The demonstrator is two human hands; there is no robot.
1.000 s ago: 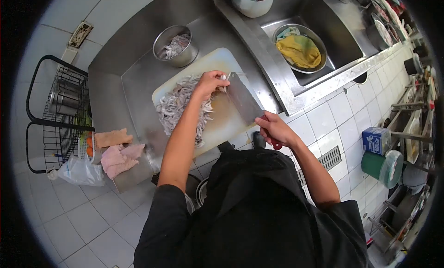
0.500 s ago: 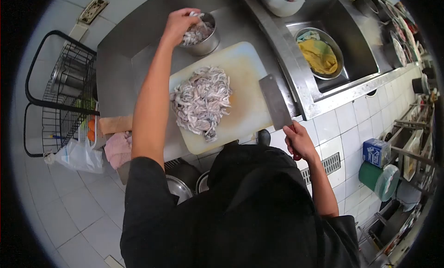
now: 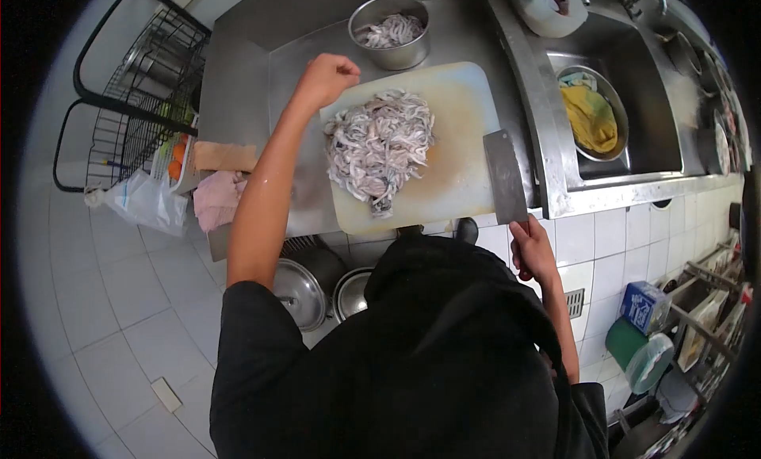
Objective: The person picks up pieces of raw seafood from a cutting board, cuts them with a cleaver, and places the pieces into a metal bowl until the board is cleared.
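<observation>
You had your left hand (image 3: pixel 326 80) left of centre near the top, fingers curled in beside the cutting board's (image 3: pixel 460 185) upper left corner; with the palm out of sight, you could not tell whether anything sat between them. Your right hand (image 3: pixel 536 249), right of centre, was wrapped around the handle of the cleaver (image 3: pixel 506 177), so that only a little red showed. The blade lay along the board's right edge, and whether it touched was hard to make out. In mid-frame, the heap of grey-white strips (image 3: pixel 380 146) covered the left part of the board, too tangled to count. Your black clothing (image 3: pixel 380 364) partly hid the right-hand one of two round metal vessels (image 3: pixel 301 300) at lower centre-left. The white tub (image 3: pixel 547 15) at upper right was cut off by the top edge. You had one cleaver, one board, one metal pot (image 3: pixel 404 60) of strips at top centre, one yellow cloth (image 3: pixel 588 120) at upper right and one pink cloth (image 3: pixel 218 199) at left
</observation>
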